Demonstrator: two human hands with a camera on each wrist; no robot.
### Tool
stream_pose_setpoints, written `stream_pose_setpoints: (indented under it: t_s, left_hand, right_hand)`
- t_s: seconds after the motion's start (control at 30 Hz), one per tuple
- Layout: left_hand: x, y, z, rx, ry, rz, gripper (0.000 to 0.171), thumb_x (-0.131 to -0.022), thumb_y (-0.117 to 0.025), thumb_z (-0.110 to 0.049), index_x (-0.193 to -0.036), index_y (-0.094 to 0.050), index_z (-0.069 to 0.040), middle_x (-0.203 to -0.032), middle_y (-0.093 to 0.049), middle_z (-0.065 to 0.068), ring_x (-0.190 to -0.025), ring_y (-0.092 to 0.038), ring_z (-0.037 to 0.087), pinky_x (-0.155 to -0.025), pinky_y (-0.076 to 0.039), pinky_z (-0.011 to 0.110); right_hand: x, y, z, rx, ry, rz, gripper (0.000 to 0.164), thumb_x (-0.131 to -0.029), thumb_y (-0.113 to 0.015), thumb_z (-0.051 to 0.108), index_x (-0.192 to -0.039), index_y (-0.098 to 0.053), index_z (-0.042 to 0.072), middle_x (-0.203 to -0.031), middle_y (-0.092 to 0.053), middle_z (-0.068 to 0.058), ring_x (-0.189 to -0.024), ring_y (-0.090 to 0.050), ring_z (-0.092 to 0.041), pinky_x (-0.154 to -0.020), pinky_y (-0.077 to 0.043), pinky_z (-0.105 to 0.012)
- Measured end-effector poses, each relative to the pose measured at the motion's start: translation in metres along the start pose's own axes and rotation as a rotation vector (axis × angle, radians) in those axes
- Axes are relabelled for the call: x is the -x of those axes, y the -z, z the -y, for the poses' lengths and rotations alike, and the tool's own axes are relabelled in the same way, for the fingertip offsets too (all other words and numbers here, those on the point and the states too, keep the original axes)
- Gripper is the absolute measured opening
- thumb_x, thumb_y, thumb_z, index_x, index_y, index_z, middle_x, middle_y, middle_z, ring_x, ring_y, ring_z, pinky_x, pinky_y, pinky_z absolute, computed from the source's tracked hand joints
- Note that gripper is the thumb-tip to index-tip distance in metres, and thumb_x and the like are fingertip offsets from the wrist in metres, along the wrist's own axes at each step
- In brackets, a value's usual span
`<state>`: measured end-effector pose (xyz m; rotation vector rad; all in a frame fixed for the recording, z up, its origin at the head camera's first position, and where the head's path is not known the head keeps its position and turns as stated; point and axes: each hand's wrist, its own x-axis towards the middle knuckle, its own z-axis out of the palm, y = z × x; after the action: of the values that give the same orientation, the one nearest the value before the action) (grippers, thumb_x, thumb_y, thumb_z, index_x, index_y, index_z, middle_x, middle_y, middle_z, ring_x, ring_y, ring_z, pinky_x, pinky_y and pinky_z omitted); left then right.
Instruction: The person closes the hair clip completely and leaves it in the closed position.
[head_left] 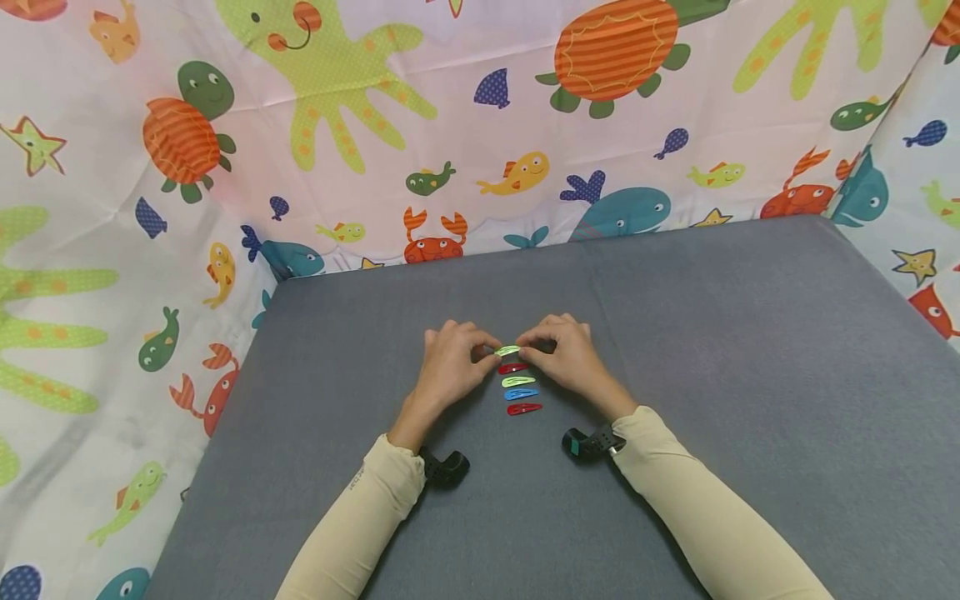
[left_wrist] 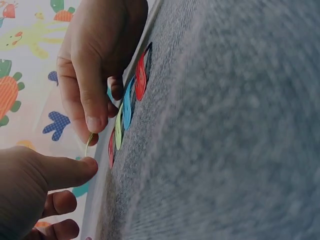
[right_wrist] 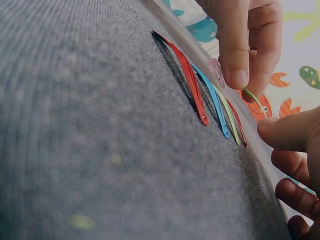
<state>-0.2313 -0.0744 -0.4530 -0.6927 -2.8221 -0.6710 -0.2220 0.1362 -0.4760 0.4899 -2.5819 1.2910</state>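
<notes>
A yellow-green snap hair clip (head_left: 507, 351) is held raised by its two ends. My left hand (head_left: 453, 358) pinches one end between thumb and finger, and my right hand (head_left: 566, 357) pinches the other. Below it in the head view, a column of hair clips lies on the grey cloth: a red clip (head_left: 513, 368), a second yellow-green clip (head_left: 518, 382), a blue clip (head_left: 521, 394) and another red clip (head_left: 524, 409) closest to me. The right wrist view shows the held clip (right_wrist: 255, 102) edge-on between the fingertips, beyond the row.
Grey cloth (head_left: 750, 375) covers the table on both sides of the hands. A curtain (head_left: 510, 108) printed with sea animals stands along the back edge and both sides. Black wrist cameras hang under the left sleeve (head_left: 375, 500) and right sleeve (head_left: 697, 492).
</notes>
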Motion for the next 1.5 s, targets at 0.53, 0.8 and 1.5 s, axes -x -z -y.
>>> stream_pose_setpoints:
  t_s: [0.53,0.8,1.5]
  left_hand:
    - [0.0008,-0.0039,-0.0001,-0.03,0.009,0.005,0.013,-0.087,-0.081,-0.031,-0.099,-0.082,-0.027,-0.077,-0.063,-0.007,-0.075,-0.044,0.013,-0.073,-0.024,0.04]
    - [0.0014,-0.0047,0.0002,-0.026,0.016,0.013,0.014,-0.088,-0.08,-0.031,-0.101,-0.082,-0.026,-0.074,-0.059,-0.007,-0.074,-0.042,0.013,-0.072,-0.022,0.039]
    - [0.0021,-0.0064,0.0006,-0.009,0.017,-0.004,0.009,-0.089,-0.079,-0.027,-0.097,-0.083,-0.024,-0.073,-0.059,-0.005,-0.073,-0.041,0.015,-0.072,-0.022,0.04]
  right_hand:
    - [0.002,0.0,0.0004,0.053,0.005,0.013,0.01,-0.086,-0.082,0.016,-0.096,-0.083,0.015,-0.089,-0.07,-0.002,-0.085,-0.049,-0.019,-0.085,-0.023,-0.044]
    - [0.0023,-0.0012,-0.0016,0.062,0.01,0.009,0.009,-0.086,-0.082,0.017,-0.095,-0.083,0.016,-0.089,-0.071,-0.002,-0.085,-0.05,-0.019,-0.085,-0.023,-0.045]
    - [0.0016,-0.0016,-0.0021,0.111,0.006,0.025,0.01,-0.086,-0.082,0.018,-0.095,-0.083,0.016,-0.087,-0.07,-0.003,-0.081,-0.048,-0.02,-0.082,-0.022,-0.047]
